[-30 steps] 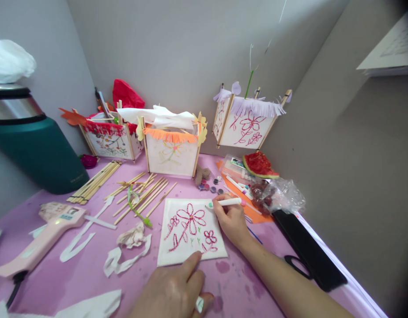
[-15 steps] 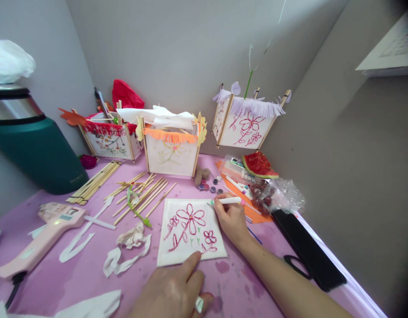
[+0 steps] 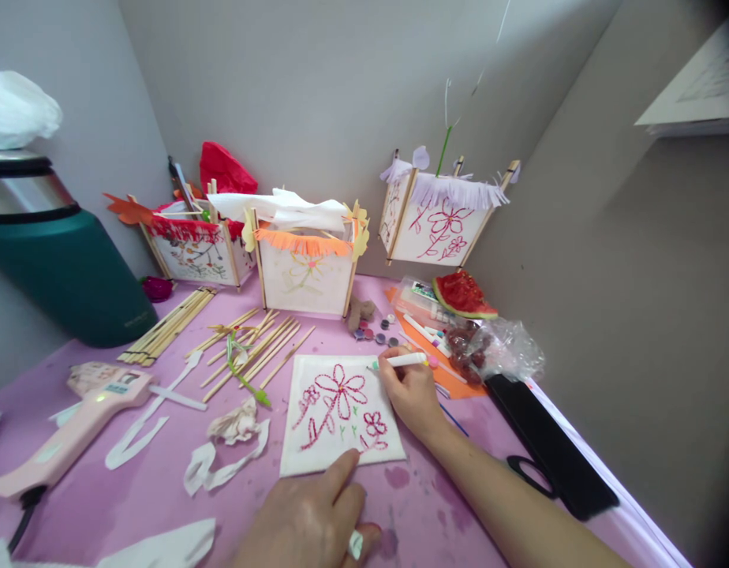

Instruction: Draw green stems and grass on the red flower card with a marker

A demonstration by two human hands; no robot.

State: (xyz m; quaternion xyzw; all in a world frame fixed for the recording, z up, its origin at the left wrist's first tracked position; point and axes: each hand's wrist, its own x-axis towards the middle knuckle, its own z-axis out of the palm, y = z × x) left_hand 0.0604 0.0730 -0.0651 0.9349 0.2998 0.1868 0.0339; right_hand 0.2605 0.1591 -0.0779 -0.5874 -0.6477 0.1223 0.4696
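Purple table [image 3: 145,493]: base surface. Green bottle [image 3: 69,268]: L side. Lanterns [image 3: 308,280]: 3 pcs., across the back, stick frames w/ paper trim. White panel [image 3: 332,456]: work item, flat on table, directly in front of the person, bearing red flower outlines plus a few small green marks lower ctr. L hand [image 3: 317,509]: index finger extended onto panel's near edge, prob. to stop it sliding; other fingers curled in. R hand [image 3: 410,394]: narrow writing grip, holding pen [image 3: 407,360] approx. level over panel's upper R corner. Tip contact: can't tell. Cap [image 3: 356,544] (prob. the pen's, pale green/white): tucked in L fingers.

Step in hand, as judged: adding green detail around the red outlines. Next move appears to call for light tip pressure, short strokes, L finger holding panel steady; keep R wrist off fresh ink, else smear risk.
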